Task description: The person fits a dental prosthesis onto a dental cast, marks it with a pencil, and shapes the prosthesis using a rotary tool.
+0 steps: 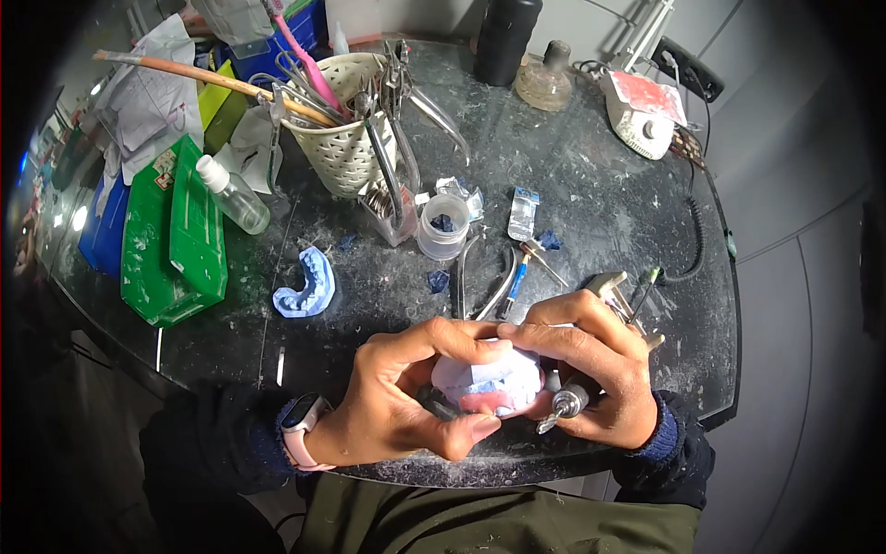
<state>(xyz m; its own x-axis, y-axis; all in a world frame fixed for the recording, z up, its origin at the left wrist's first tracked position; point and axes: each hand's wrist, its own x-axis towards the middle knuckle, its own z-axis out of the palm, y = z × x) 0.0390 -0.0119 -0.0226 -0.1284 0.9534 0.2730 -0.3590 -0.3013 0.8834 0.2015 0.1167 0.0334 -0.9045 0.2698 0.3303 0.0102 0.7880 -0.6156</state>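
Observation:
A pale blue-white dental cast (475,374) with a pink piece (478,403) on its front is held between my two hands near the desk's front edge. My left hand (401,388) grips it from the left, thumb against the pink piece. My right hand (600,369) rests fingers on the cast's top while also holding a silver rotary handpiece (570,400), its bit pointing toward me. Just beyond them lie curved metal pliers (466,277) and a blue-handled tool (519,284). Another blue cast (305,282) sits left of my hands.
A green folder-like tray (148,249), spray bottle (235,198) and basket of tools (328,157) occupy the left and back. A small translucent cup (441,238) stands mid-desk. Farther back are dark (503,42) and amber (544,88) bottles, a white control unit (640,125) and coiled cable (688,263).

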